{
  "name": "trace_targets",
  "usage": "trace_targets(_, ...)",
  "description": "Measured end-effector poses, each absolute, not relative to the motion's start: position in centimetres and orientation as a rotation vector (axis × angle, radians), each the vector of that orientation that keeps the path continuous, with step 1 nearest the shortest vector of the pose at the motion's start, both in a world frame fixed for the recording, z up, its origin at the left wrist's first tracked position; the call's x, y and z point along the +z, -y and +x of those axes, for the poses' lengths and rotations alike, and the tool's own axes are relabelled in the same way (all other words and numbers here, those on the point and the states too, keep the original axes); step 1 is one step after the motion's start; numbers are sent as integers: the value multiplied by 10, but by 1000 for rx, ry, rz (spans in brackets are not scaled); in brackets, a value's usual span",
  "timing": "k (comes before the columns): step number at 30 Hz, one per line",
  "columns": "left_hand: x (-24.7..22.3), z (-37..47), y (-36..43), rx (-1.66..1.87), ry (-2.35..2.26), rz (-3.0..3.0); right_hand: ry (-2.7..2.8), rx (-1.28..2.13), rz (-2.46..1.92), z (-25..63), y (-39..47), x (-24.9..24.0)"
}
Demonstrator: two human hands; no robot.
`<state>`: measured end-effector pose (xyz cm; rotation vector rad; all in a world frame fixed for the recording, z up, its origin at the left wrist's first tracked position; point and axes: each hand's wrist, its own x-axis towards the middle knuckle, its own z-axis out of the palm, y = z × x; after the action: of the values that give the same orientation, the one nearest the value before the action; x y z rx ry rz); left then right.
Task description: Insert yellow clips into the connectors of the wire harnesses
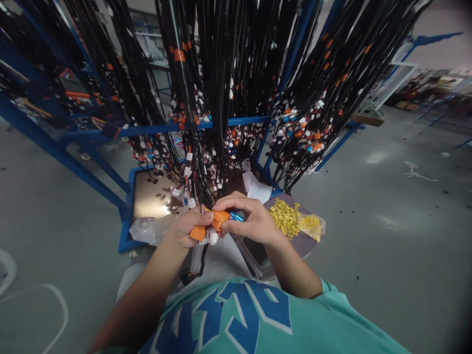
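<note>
Both hands meet in front of my body at the lower end of a hanging black wire harness (pixel 199 172). My left hand (pixel 186 227) is closed around its wires and connectors, with one orange connector (pixel 198 232) showing below the fingers. Between the fingers and thumb of my right hand (pixel 252 216) is a second orange connector (pixel 220 220). A blue connector (pixel 236 216) pokes out beside it, under the right fingers. White connectors (pixel 213 237) dangle beneath the hands. Some of the wires are hidden by my fingers.
Many harnesses (pixel 309 98) hang from a blue wheeled rack (pixel 236 120). Close to my right forearm, small yellow clips (pixel 285 219) lie piled on a round surface, beside a clear bag (pixel 311 223) of more. A crumpled plastic bag (pixel 147 231) lies on the rack's base at left.
</note>
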<state>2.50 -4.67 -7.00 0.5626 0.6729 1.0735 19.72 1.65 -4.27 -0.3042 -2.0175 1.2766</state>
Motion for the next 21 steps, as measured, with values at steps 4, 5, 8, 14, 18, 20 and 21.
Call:
trace_targets(4,-67,29,45,1093,-644,623,1959,1391,-198,198,-23,-47)
trace_targets(5,-65,30,45,1095,-645,627,1915,1418,-189,198,-24,-50)
trace_targets(8,-59,34,44,1051,-608,604,1739,1524,-227,197,-28,-58)
trace_targets(14,-45,43,37,981,-698,371,1734,1392,-370,202,-31,-58)
trace_targets(18,-36,52,27,1099,-807,170,1925,659,-449,204,-14,-44)
trace_targets(20,-32,57,23,1165,-801,116,2136,452,-434,200,-3,-40)
trace_targets(21,-31,60,22,1185,-800,99,2236,396,-431,197,1,-40)
